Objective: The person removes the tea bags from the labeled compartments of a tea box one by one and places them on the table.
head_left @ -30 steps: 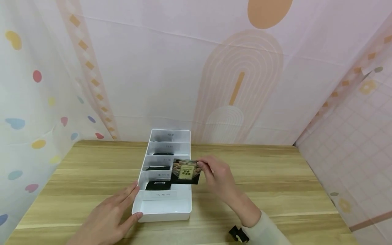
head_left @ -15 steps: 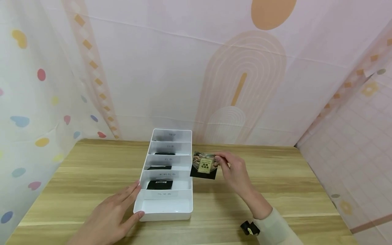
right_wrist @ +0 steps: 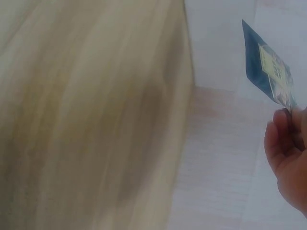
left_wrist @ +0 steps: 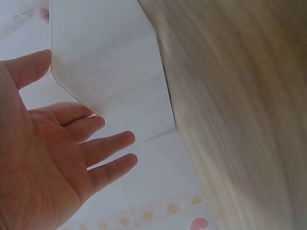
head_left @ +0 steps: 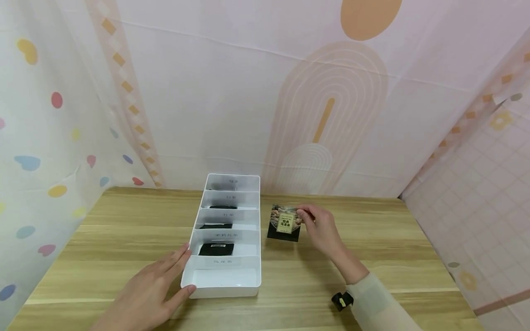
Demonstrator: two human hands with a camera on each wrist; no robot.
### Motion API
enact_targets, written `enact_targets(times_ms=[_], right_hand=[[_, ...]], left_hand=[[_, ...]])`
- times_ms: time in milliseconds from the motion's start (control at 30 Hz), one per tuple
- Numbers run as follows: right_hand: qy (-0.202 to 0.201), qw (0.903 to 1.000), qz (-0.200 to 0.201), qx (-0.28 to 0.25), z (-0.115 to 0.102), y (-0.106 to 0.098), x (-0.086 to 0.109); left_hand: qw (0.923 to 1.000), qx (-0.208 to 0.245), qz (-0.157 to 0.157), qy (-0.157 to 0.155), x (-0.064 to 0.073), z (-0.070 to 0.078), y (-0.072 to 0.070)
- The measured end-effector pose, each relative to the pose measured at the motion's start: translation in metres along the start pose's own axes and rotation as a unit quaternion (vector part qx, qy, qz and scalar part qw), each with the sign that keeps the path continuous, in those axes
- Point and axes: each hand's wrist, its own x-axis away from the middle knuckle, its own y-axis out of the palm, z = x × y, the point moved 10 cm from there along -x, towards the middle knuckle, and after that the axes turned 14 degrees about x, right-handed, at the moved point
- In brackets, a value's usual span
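Pinched by one corner between thumb and fingers, a black tea bag sachet (head_left: pixel 284 224) with a gold label hangs from my right hand (head_left: pixel 325 232). It is right of a long white divided box (head_left: pixel 225 292), apart from it. The right wrist view shows the sachet (right_wrist: pixel 271 72) tilted above the fingertips. My left hand (head_left: pixel 145 289) rests at the box's near left corner. In the left wrist view, the thumb of the left hand (left_wrist: pixel 53 158) touches one wall and nearly straight fingers lie along another.
Dark sachets, including one with a barcode (head_left: pixel 216 249), lie in the farther compartments. Printed labels mark the dividers. The wooden table (head_left: pixel 393 248) ends at a patterned cloth backdrop (head_left: pixel 215 101) behind, with cloth at both sides.
My right hand has carried the sachet rightward, from over the box to beside it, slowing in the last half second. The left hand stays at the box corner. The head view has shifted slightly.
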Motion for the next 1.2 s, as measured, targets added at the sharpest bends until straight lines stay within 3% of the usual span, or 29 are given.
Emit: enact_targets(times_ms=[233, 667, 1200], right_hand=[[0.055, 0.9966, -0.059, -0.017, 0.026, 0.024, -0.005], [0.116, 0.9832, -0.136, -0.036, 0.059, 0.060, -0.007], [0.156, 0.9708, -0.177, -0.044, 0.084, 0.089, -0.011]], left_hand=[[1.0000, 0.002, -0.001, -0.003, 0.000, 0.000, 0.000], [1.0000, 0.002, -0.004, -0.005, 0.001, 0.000, 0.001], [0.9999, 0.008, -0.005, -0.004, 0.000, 0.000, -0.001]])
